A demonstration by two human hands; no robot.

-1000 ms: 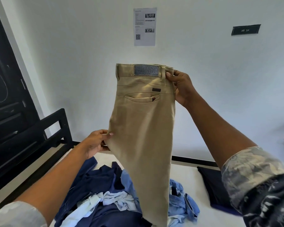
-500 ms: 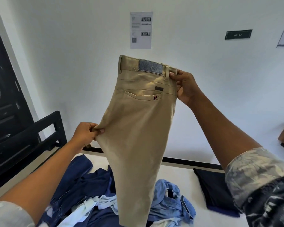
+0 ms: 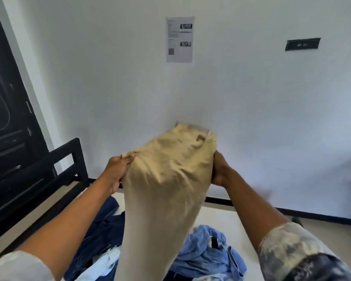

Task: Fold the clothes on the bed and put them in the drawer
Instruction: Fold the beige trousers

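You hold the tan cotton trousers [image 3: 166,179] in the air between both hands, above the white mattress of the bed [image 3: 227,224], and the picture is smeared by motion, so fine detail is lost. What matters for the next move is their long axis. It runs away from you, from the waistband, tipped over toward the wall, back between your hands and down through the legs, which hang past the bottom of the view. Your hands sit across that axis, on opposite edges and at about the same height, neither one nearer than the other. Your left hand [image 3: 118,171] pinches the left edge with the thumb on top. Your right hand [image 3: 221,171] curls round the right edge, its fingertips hidden behind the cloth. The heap of dark navy and pale blue clothes [image 3: 207,252] lies right under the hanging legs. To my eye, laying the trousers flat calls for the bare mattress to the right of that heap. No drawer is in view.
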